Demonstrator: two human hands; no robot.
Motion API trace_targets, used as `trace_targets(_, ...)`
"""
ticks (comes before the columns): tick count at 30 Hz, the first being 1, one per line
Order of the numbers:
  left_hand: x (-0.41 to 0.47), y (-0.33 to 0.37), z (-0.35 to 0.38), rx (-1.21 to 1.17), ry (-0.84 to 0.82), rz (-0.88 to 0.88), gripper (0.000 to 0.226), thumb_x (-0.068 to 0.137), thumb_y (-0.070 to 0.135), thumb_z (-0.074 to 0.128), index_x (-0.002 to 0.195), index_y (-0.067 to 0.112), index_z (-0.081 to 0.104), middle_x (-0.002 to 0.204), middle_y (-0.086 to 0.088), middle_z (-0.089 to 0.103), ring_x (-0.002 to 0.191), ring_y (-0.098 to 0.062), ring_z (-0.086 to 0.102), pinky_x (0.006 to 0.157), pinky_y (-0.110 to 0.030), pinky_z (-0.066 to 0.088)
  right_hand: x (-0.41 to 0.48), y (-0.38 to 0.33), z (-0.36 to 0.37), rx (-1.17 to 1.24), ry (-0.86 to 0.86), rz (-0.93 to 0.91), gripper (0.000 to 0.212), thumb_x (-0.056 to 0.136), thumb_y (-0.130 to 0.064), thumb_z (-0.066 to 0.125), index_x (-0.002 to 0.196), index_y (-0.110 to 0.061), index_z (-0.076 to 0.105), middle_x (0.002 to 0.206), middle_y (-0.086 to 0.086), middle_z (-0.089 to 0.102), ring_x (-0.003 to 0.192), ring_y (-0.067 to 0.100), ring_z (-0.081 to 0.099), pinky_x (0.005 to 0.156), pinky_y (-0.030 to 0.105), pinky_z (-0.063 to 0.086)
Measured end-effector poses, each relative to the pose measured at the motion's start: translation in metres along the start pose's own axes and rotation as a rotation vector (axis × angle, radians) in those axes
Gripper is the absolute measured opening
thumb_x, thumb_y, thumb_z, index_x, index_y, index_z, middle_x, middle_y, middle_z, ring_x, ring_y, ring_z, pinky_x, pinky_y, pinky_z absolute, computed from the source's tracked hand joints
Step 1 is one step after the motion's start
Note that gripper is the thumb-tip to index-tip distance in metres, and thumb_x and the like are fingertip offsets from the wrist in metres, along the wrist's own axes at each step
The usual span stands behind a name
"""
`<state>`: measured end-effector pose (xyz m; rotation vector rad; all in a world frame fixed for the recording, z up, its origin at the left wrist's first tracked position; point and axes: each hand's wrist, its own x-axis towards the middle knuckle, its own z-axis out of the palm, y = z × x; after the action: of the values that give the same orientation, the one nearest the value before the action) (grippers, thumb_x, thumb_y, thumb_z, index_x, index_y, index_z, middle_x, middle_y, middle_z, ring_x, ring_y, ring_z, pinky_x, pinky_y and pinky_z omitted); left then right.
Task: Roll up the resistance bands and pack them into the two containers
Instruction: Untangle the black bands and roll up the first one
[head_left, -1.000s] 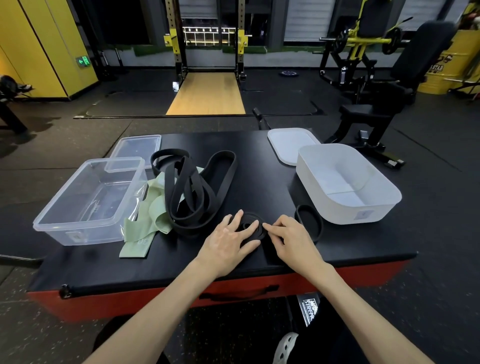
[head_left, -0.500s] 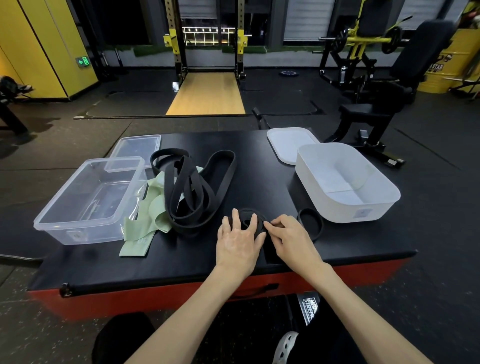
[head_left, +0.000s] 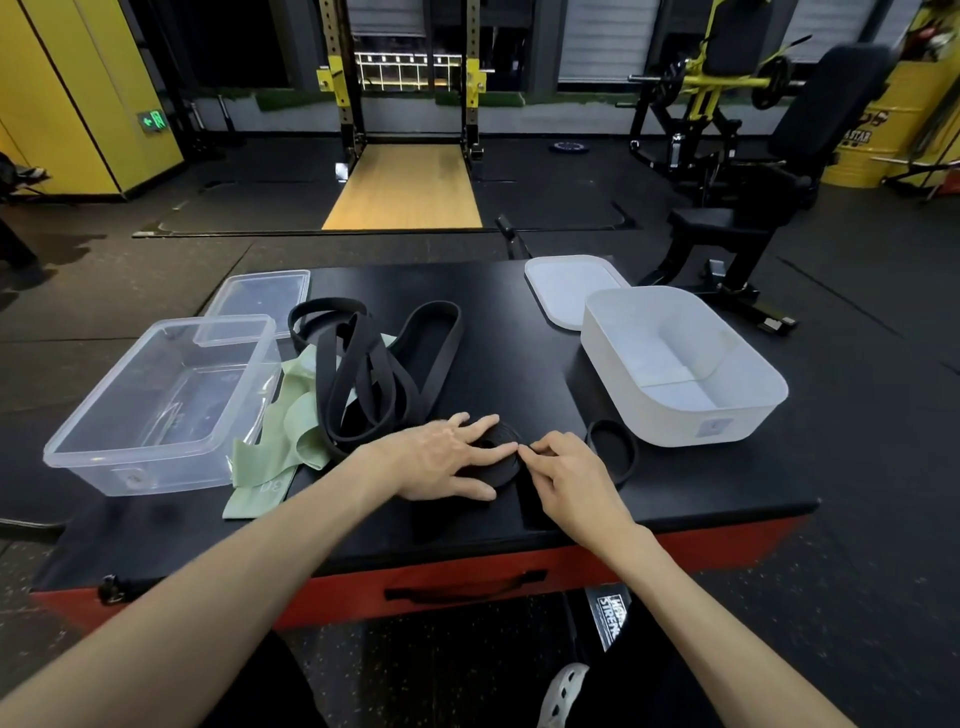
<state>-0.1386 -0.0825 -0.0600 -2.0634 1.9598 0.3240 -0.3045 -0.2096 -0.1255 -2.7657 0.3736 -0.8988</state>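
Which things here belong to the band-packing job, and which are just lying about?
Job: half-rolled black band, pressed by the left hand and pinched by the right hand; loose black bands; green band; clear container; white container; clear lid; white lid.
Lying about: squat rack; black exercise machine; yellow barrel.

Black bands (head_left: 363, 374); pale green band (head_left: 296, 421); clear container (head_left: 156, 410); white container (head_left: 675, 364); black platform top (head_left: 519, 322), red side (head_left: 701, 551).

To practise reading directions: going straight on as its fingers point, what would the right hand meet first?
The right hand would likely meet the rolled black band it pinches, then the left hand on it.
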Motion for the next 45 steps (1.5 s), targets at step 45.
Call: trace_targets(45, 0.003, 0.002, -0.004, 0.031, -0.021, 0.005, 0.071, 0.093, 0.064, 0.025, 0.151, 0.034, -0.002, 0.160, 0.001, -0.010, 0.147, -0.030, 0.002, 0.118, -0.044, 0.016, 0.005, -0.007, -0.010, -0.133, -0.022, 0.056, 0.009, 0.073, 0.003, 0.076, 0.073, -0.003, 0.069, 0.064, 0.005, 0.048, 0.054, 0.023, 0.046, 0.054, 0.021, 0.032)
